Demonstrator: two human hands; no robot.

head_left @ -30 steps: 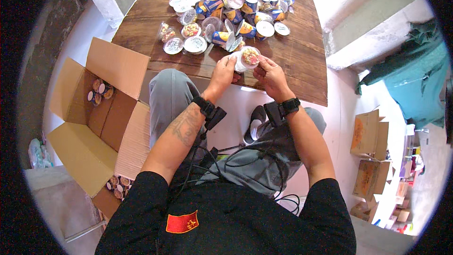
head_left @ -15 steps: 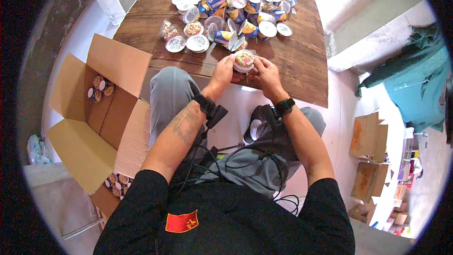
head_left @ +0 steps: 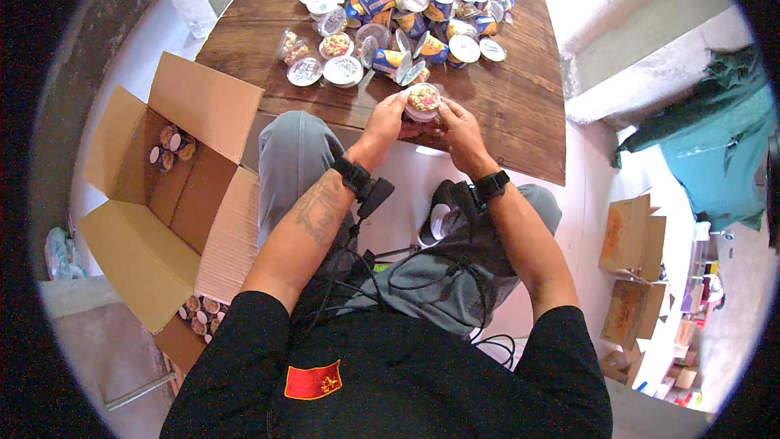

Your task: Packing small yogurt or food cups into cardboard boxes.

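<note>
Between my two hands, at the near edge of the wooden table [head_left: 504, 114], is a small clear plastic cup [head_left: 423, 100] with a colourful cereal-like filling showing at its top. My left hand [head_left: 387, 123] grips the cup's left side, and my right hand [head_left: 460, 127] pinches its right side. Just beyond lies a heap of blue-and-yellow cups [head_left: 410, 23], some upright and others tipped on their sides, many with pale round lids. Closest to my left hand is a white-lidded cup [head_left: 342, 71]. The undersides of my fingers are hidden.
On my left stands an open cardboard box [head_left: 183, 219], flaps spread, with several cups [head_left: 172, 149] inside. More cardboard boxes [head_left: 630, 232] stand on the floor at the right, below a green cloth [head_left: 705, 150]. Black cables [head_left: 390, 284] lie across my lap.
Both hands still hold the cup in nearly the same spot. The whole view has shifted very slightly.
</note>
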